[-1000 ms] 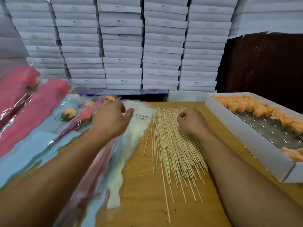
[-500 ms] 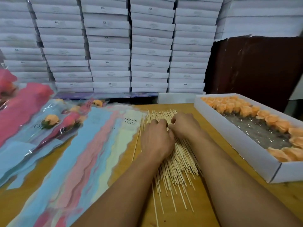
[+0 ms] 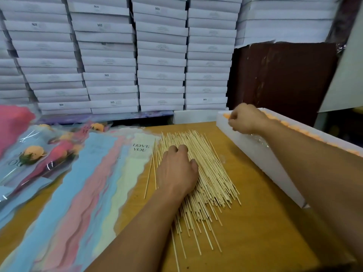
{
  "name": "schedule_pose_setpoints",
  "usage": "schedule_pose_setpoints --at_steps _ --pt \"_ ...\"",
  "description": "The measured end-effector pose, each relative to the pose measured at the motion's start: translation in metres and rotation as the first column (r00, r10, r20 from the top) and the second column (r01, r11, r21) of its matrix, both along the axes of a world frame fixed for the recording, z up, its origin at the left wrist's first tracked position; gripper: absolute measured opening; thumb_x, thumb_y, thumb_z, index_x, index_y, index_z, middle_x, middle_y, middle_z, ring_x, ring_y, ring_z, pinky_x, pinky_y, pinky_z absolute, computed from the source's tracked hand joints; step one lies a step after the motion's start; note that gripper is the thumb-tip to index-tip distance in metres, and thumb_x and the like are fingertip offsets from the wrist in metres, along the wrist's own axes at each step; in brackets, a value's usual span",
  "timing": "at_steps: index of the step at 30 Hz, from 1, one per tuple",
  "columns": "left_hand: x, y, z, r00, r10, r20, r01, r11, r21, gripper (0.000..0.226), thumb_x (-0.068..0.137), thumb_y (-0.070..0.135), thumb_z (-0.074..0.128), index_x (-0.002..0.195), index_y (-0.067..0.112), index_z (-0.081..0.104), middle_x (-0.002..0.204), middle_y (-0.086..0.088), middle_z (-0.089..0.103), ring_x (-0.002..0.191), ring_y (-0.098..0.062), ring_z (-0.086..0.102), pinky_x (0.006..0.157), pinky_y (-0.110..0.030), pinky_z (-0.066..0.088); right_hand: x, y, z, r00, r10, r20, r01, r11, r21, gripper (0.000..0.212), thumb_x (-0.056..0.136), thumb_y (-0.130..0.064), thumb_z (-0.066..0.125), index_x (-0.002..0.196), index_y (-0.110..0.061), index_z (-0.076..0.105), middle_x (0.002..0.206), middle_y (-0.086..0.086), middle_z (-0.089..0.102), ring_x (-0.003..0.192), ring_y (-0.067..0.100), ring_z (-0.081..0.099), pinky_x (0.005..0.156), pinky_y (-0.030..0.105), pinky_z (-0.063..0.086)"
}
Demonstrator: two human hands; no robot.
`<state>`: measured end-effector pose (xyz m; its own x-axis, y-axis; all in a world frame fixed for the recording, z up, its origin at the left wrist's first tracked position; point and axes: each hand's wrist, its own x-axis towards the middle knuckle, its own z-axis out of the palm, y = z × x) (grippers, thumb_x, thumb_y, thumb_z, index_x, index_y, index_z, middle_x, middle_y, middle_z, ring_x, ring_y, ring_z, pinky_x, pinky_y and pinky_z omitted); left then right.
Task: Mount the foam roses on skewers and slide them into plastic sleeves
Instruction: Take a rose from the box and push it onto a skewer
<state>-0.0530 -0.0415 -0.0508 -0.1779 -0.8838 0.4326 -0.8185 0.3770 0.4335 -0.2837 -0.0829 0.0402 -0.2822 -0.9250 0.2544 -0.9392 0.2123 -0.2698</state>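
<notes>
On the wooden bench (image 3: 255,222) the left hand (image 3: 176,171) lies palm down on the pile of bamboo skewers (image 3: 212,177), fingers curled at the tips into the sticks; whether it actually pinches one, I cannot tell. Left of the pile, plastic sleeves (image 3: 94,183) fan out in blue, pink and cream (one reads "LOVE YOU"), and beyond them lie finished roses (image 3: 35,152) already sleeved. Farther right, the right hand (image 3: 245,119) reaches into the white box (image 3: 261,156) of orange foam roses (image 3: 290,124), fingers bunched; its grasp is hidden. Stacked white cartons (image 3: 161,55) fill the wall behind.
</notes>
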Motion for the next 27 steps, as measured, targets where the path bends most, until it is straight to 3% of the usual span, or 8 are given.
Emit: schedule_pose_setpoints --at_steps 3,6,8,10,13,15,21,27 --pt "0.0 -0.001 -0.001 1.0 0.0 -0.003 0.0 1.0 0.001 0.035 0.097 0.034 0.051 0.127 0.016 0.055 0.122 -0.004 0.056 0.11 -0.025 0.056 0.081 -0.039 0.05 -0.04 0.008 -0.005 0.97 -0.186 -0.155 0.19 0.982 0.01 0.012 0.086 -0.021 0.064 0.094 -0.016 0.073 0.087 0.005 0.068 0.078 0.026 0.064 0.062 0.032 0.046" --pt "0.0 -0.001 -0.002 1.0 0.006 -0.003 -0.006 1.0 0.005 0.035 0.096 0.034 0.052 0.127 0.017 0.055 0.122 -0.004 0.056 0.108 -0.025 0.056 0.078 -0.038 0.049 -0.076 0.015 -0.021 0.922 -0.318 -0.222 0.331 0.944 0.021 0.026 0.089 -0.029 0.064 0.108 -0.012 0.067 0.098 0.011 0.063 0.09 0.028 0.058 0.069 0.037 0.044" --pt "0.0 -0.001 -0.002 1.0 0.013 0.003 -0.013 1.0 0.009 0.036 0.096 0.035 0.052 0.127 0.017 0.054 0.122 -0.003 0.056 0.108 -0.024 0.057 0.077 -0.037 0.048 -0.095 0.017 -0.037 0.899 -0.332 -0.286 0.369 0.925 0.086 0.036 0.095 -0.031 0.058 0.127 -0.015 0.057 0.123 0.017 0.058 0.116 0.034 0.048 0.082 0.043 0.044" --pt "-0.001 -0.001 -0.002 1.0 0.017 0.004 -0.017 1.0 0.013 0.036 0.097 0.035 0.051 0.127 0.017 0.054 0.122 -0.003 0.056 0.108 -0.024 0.056 0.077 -0.037 0.047 -0.107 0.018 -0.05 0.902 -0.31 -0.299 0.373 0.91 0.182 0.055 0.099 -0.039 0.054 0.148 -0.021 0.036 0.151 0.017 0.041 0.141 0.039 0.028 0.105 0.052 0.036" --pt "-0.001 -0.001 -0.002 1.0 0.015 0.004 -0.015 1.0 0.02 0.036 0.097 0.034 0.051 0.128 0.017 0.054 0.123 -0.004 0.055 0.11 -0.025 0.056 0.079 -0.038 0.048 -0.114 0.016 -0.057 0.93 -0.284 -0.232 0.342 0.902 0.265 0.081 0.099 -0.049 0.053 0.161 -0.032 0.002 0.169 0.008 0.009 0.153 0.039 0.002 0.118 0.059 0.018" --pt "-0.002 -0.002 -0.003 1.0 0.015 0.004 -0.015 1.0 0.02 0.036 0.097 0.034 0.051 0.128 0.017 0.054 0.124 -0.004 0.055 0.11 -0.025 0.056 0.079 -0.038 0.047 -0.116 0.012 -0.057 0.93 -0.264 -0.254 0.336 0.891 0.304 0.086 0.099 -0.051 0.054 0.16 -0.038 -0.005 0.17 0.007 0.001 0.154 0.038 -0.005 0.119 0.061 0.014" --pt "-0.003 -0.002 -0.004 1.0 0.014 0.007 -0.014 1.0 0.024 0.036 0.097 0.034 0.051 0.128 0.016 0.053 0.123 -0.004 0.055 0.11 -0.026 0.056 0.08 -0.04 0.048 -0.129 -0.008 -0.057 0.931 -0.216 -0.295 0.329 0.847 0.418 0.067 0.098 -0.061 0.044 0.157 -0.047 0.015 0.168 0.014 0.008 0.152 0.041 -0.001 0.121 0.058 0.015" --pt "-0.003 -0.003 -0.005 1.0 0.01 -0.002 -0.01 1.0 0.013 0.036 0.096 0.033 0.051 0.128 0.016 0.053 0.121 -0.004 0.055 0.107 -0.026 0.057 0.078 -0.038 0.047 -0.156 -0.026 -0.064 0.93 -0.306 -0.205 0.365 0.843 0.395 0.063 0.097 -0.069 0.029 0.151 -0.038 0.043 0.164 0.011 0.028 0.149 0.038 0.016 0.119 0.052 0.021"
